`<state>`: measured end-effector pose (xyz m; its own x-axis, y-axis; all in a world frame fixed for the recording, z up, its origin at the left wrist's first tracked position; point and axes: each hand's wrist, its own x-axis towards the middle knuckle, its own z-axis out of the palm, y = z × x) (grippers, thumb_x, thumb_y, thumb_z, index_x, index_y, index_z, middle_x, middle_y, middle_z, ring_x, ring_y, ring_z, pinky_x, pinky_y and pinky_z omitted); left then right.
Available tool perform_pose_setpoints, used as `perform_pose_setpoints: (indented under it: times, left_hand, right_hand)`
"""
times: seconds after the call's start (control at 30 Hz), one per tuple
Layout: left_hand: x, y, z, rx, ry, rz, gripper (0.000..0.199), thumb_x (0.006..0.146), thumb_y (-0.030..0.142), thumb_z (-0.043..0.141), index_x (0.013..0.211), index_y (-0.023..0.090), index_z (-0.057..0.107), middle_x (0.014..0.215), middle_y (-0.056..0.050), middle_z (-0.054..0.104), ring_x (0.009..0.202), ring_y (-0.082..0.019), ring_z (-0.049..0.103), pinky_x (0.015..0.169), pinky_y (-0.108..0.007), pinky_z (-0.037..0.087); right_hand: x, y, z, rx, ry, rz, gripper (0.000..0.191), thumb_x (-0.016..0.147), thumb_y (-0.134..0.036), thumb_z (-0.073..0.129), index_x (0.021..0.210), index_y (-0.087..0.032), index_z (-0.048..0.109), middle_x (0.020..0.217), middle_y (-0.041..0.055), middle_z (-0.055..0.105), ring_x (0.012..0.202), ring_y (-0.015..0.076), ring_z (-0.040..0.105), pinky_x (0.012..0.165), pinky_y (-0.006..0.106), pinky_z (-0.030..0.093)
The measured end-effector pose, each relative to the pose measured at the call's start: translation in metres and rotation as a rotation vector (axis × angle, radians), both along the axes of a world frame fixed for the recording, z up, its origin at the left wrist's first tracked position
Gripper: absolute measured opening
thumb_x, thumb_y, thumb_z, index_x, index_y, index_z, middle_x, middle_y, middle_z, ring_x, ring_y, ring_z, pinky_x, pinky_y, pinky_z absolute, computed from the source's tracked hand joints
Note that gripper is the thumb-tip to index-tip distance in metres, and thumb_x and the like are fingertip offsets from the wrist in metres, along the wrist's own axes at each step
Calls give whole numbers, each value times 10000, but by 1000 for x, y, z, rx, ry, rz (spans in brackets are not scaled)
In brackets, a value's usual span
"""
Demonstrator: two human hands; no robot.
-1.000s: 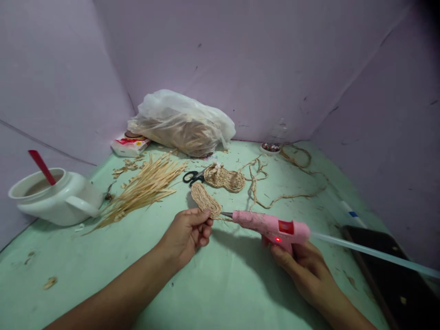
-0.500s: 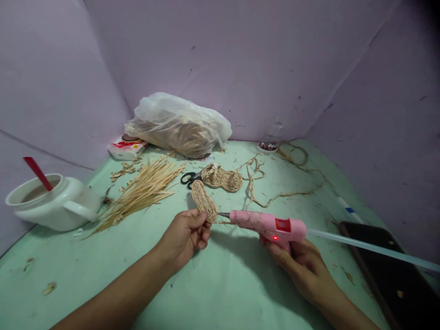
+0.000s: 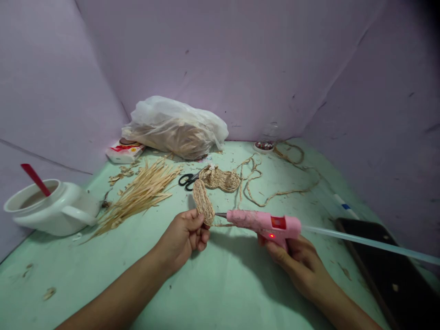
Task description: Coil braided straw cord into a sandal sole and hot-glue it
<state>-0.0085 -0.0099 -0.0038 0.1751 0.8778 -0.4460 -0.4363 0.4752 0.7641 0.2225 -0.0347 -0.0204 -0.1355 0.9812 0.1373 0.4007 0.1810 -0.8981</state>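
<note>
Pinched between the thumb and fingers of my left hand [image 3: 188, 236] is the lower end of a small woven sole [image 3: 203, 201] of coiled natural cord. My right hand [image 3: 299, 261] grips a pink hot glue gun [image 3: 254, 221] by its handle, its red light lit. The metal nozzle points left at the sole's right edge, by the lower end; whether it touches I cannot tell. A cord runs from the sole under the gun's barrel. Behind lies a finished-looking woven slipper [image 3: 222, 179] with a small white ornament, beside black-handled scissors [image 3: 187, 181].
Dry straw strips [image 3: 140, 195] lie at left, near a white pot [image 3: 58, 208] holding brown liquid and a red stick. A plastic bag [image 3: 177, 130] stands at the back. Loose cord [image 3: 271, 199], a bead dish [image 3: 264, 146] and a dark phone [image 3: 388, 270] are to the right.
The whole view has shifted slightly left. Both hands keep their grips, and the nozzle stays by the sole's lower right edge.
</note>
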Motion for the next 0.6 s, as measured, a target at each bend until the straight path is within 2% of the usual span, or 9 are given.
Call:
perform_pose_setpoints:
  times: [0.2, 0.37, 0.6]
  left_hand:
    - [0, 0, 0, 32, 32, -38, 155, 671, 226, 675, 654, 124, 559, 553, 25, 513, 406, -61, 464, 327, -154, 337]
    - [1, -2, 0, 46, 66, -66, 213, 638, 272, 714, 660, 128, 558, 537, 32, 505, 409, -62, 462, 333, -156, 346]
    - [0, -2, 0, 61, 56, -85, 217, 640, 272, 721, 667, 127, 562, 525, 29, 512, 414, -65, 470, 335, -155, 361]
  right_hand:
    - [1, -1, -1, 29, -13, -7, 267, 790, -423, 559, 734, -186, 667, 647, 18, 615, 581, 159, 543, 539, 255, 436]
    - [0, 1, 0, 31, -4, 10, 253, 804, -407, 547, 762, -183, 656, 692, 28, 627, 626, 165, 560, 581, 264, 447]
    - [-3, 3, 6, 25, 29, 29, 264, 811, -413, 529, 735, -179, 625, 648, 14, 575, 575, 150, 506, 546, 260, 425]
